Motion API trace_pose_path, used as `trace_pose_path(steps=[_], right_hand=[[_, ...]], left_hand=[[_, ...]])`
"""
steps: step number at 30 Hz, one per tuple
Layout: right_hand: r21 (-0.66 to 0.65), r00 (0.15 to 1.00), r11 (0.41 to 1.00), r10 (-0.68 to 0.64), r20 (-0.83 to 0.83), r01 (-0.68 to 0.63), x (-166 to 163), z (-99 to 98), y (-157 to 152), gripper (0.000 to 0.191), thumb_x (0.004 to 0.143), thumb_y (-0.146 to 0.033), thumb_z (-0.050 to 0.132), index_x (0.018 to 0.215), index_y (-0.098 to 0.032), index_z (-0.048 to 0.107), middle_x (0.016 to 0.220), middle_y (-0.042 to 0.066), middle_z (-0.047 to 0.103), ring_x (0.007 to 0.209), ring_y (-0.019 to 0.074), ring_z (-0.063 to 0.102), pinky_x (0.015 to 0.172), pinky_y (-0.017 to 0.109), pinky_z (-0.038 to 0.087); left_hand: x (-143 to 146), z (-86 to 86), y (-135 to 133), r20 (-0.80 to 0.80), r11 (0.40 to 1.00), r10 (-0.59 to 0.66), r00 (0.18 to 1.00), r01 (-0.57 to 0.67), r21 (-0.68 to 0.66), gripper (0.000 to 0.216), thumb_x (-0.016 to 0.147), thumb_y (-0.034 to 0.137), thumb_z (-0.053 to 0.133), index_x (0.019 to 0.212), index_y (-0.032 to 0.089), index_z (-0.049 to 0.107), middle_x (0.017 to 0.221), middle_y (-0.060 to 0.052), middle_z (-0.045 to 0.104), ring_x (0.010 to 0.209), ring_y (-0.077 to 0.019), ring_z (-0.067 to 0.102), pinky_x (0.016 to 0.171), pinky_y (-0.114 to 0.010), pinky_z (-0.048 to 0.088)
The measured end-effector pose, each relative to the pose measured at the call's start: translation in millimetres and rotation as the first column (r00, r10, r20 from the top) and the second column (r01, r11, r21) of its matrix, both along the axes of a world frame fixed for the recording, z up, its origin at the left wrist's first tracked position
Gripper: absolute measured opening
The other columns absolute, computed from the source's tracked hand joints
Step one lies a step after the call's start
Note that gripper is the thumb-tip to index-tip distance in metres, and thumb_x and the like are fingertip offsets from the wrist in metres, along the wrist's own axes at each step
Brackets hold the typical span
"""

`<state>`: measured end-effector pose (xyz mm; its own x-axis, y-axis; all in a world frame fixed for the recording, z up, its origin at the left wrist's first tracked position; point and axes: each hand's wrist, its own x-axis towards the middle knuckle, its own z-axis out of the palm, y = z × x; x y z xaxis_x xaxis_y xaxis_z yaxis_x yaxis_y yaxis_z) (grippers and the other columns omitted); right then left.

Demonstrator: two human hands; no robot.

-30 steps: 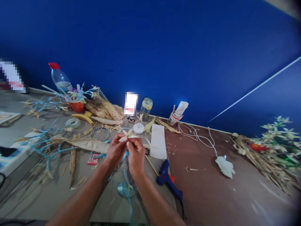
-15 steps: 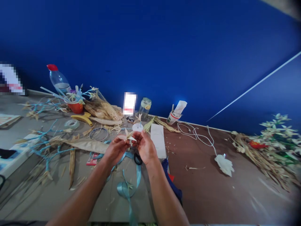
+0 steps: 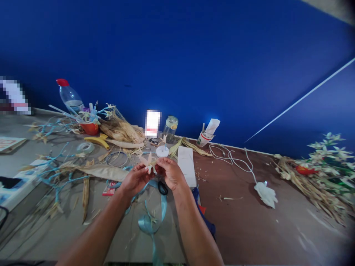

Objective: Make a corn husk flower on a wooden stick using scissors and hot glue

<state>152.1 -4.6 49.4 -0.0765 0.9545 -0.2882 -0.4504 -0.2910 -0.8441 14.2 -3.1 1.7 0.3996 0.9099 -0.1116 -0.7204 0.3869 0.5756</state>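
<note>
A small pale flower with pointed petals, apparently of dried husk, [image 3: 149, 162] is held up over the middle of the table. My left hand [image 3: 135, 178] pinches it low down between thumb and fingertips. From the other side, my right hand [image 3: 172, 173] has its thumb and forefinger closed on the flower's right-hand petal. Below the hands lie a black loop like a scissors handle [image 3: 162, 188] and a light blue ribbon [image 3: 146, 224]. Just behind them is a white disc [image 3: 162, 151] with another small flower standing at it.
Blue-wrapped branches [image 3: 57, 177] and a long dry husk [image 3: 104, 171] spread to the left. Behind them are a yellow-handled tool [image 3: 97, 140], a red bowl [image 3: 90, 128] and a bottle [image 3: 70, 96]. White paper [image 3: 186, 166], a cable [image 3: 235, 160] and a flower bunch [image 3: 327, 155] lie rightward.
The flower has turned, so its petals now spread upward and toward me. My right hand has shifted slightly down and its fingers have curled in more.
</note>
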Motion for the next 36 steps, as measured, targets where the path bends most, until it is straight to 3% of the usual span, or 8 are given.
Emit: trace_pose_path(steps=[8, 13, 18, 25, 30, 36], right_hand=[[-0.009, 0.996, 1.0, 0.006, -0.094, -0.007, -2.3, 0.5, -1.5, 0.018, 0.052, -0.028, 0.075, 0.056, -0.016, 0.062, 0.049, -0.004, 0.058, 0.046, 0.0073, 0.046, 0.048, 0.02, 0.033], [-0.01, 0.997, 0.998, -0.066, -0.04, 0.065, -1.7, 1.7, -3.4, 0.017, 0.054, -0.028, 0.074, 0.057, -0.017, 0.062, 0.053, -0.005, 0.059, 0.051, 0.0081, 0.048, 0.052, 0.02, 0.036], [0.044, 0.997, 0.997, -0.059, 0.042, 0.057, -0.7, 1.1, -4.3, 0.017, 0.058, -0.031, 0.073, 0.06, -0.017, 0.064, 0.056, -0.003, 0.061, 0.052, 0.0089, 0.049, 0.051, 0.021, 0.034], [0.06, 0.999, 0.998, -0.038, 0.024, 0.036, -1.5, 5.0, -5.3, 0.018, 0.058, -0.032, 0.073, 0.06, -0.018, 0.062, 0.055, -0.003, 0.06, 0.052, 0.0094, 0.048, 0.051, 0.022, 0.034], [0.056, 0.999, 0.998, -0.036, 0.032, 0.034, -0.5, 3.9, -5.7, 0.017, 0.057, -0.03, 0.073, 0.06, -0.017, 0.063, 0.056, -0.003, 0.059, 0.053, 0.0095, 0.048, 0.053, 0.022, 0.036], [0.067, 0.999, 0.997, -0.03, 0.026, 0.028, -0.7, -0.5, -4.4, 0.017, 0.056, -0.029, 0.074, 0.06, -0.017, 0.063, 0.054, -0.003, 0.059, 0.052, 0.0097, 0.047, 0.051, 0.022, 0.035]], left_hand=[[2.1, 0.3, -0.7, -0.049, 1.0, -0.004, 0.999, 0.004, -0.003, 0.015, 0.058, 0.015, 0.08, 0.066, 0.012, 0.068, 0.067, -0.005, 0.069, 0.065, -0.0141, 0.064, 0.068, -0.027, 0.052], [3.6, 5.3, -1.8, -0.044, 0.999, -0.004, 0.999, 0.006, 0.037, 0.015, 0.06, 0.014, 0.079, 0.069, 0.013, 0.067, 0.067, -0.002, 0.065, 0.062, -0.0115, 0.06, 0.065, -0.024, 0.049], [3.7, 9.4, -2.3, -0.065, 0.999, 0.025, 0.998, -0.024, 0.023, 0.017, 0.061, 0.013, 0.078, 0.071, 0.014, 0.065, 0.068, -0.003, 0.065, 0.061, -0.0119, 0.06, 0.061, -0.023, 0.048], [4.2, 4.9, -0.9, -0.002, 0.999, 0.05, 0.999, -0.05, 0.012, 0.024, 0.06, 0.01, 0.078, 0.08, 0.016, 0.066, 0.064, -0.001, 0.066, 0.059, -0.0094, 0.059, 0.063, -0.022, 0.048], [3.3, 3.4, 1.0, -0.025, 1.0, -0.005, 1.0, 0.005, -0.011, 0.02, 0.059, 0.009, 0.078, 0.076, 0.009, 0.069, 0.063, -0.004, 0.066, 0.057, -0.0094, 0.059, 0.066, -0.023, 0.05], [1.9, 1.7, 0.5, -0.019, 0.999, 0.032, 0.999, -0.032, -0.03, 0.016, 0.06, 0.011, 0.078, 0.072, 0.014, 0.069, 0.063, -0.002, 0.067, 0.06, -0.0114, 0.061, 0.069, -0.027, 0.051]])
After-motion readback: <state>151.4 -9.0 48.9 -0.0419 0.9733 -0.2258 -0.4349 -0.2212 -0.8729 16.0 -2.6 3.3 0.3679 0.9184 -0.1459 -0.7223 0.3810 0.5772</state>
